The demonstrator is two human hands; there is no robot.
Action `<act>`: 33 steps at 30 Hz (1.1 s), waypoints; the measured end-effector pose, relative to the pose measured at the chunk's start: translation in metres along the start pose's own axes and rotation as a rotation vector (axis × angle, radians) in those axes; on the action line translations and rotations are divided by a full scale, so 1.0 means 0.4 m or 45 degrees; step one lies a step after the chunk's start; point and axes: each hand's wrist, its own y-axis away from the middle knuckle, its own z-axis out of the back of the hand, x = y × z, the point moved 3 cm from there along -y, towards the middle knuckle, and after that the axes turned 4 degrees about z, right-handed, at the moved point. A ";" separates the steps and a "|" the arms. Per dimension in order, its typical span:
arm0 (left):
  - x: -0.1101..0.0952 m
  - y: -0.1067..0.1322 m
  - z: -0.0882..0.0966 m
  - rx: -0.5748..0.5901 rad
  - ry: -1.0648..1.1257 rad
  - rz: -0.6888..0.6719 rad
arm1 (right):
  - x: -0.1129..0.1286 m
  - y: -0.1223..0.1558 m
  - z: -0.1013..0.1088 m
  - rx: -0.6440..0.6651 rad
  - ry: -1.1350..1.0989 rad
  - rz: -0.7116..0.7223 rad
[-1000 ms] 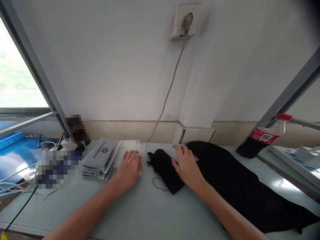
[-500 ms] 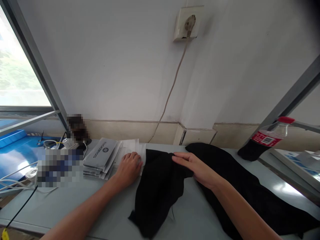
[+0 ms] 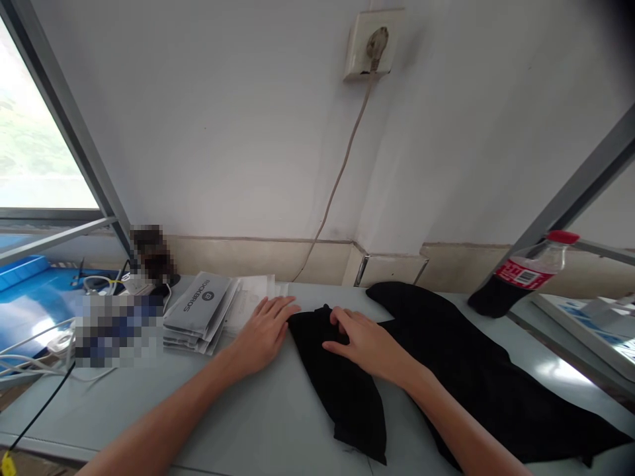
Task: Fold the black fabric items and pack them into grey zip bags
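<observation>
A piece of black cloth (image 3: 337,383), shaped like a sleeve, lies slanted on the grey table, its narrow lower end toward the front edge. My left hand (image 3: 265,334) rests with fingers stretched out, the fingertips at the cloth's upper left corner. On the cloth's upper part sits my right hand (image 3: 370,344), fingers bent and thumb apart from the index finger, with a gap between them. A larger black garment piece (image 3: 461,350) lies to the right, partly under my right forearm.
Left of my left hand are a stack of grey printed pouches (image 3: 198,307) and clear plastic bags (image 3: 248,301). A cola bottle (image 3: 526,274) leans at the back right. White cables (image 3: 34,360) and a blue tray (image 3: 24,271) are at far left; a wall socket (image 3: 374,43) is above.
My left hand has moved right, off the plastic bags to the cloth's corner. The cloth now lies flatter, its lower end swung to the right. My right hand has shifted slightly left and loosened its pinch.
</observation>
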 end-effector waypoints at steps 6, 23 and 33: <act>-0.038 0.012 0.010 0.173 0.154 -0.188 | -0.003 0.005 0.041 0.243 -0.497 0.088; -0.058 0.027 -0.009 0.363 0.196 -0.079 | -0.069 -0.019 0.066 -0.035 -0.409 -0.027; -0.068 0.033 -0.001 0.322 0.191 -0.057 | -0.099 -0.037 0.042 -0.393 -0.062 0.047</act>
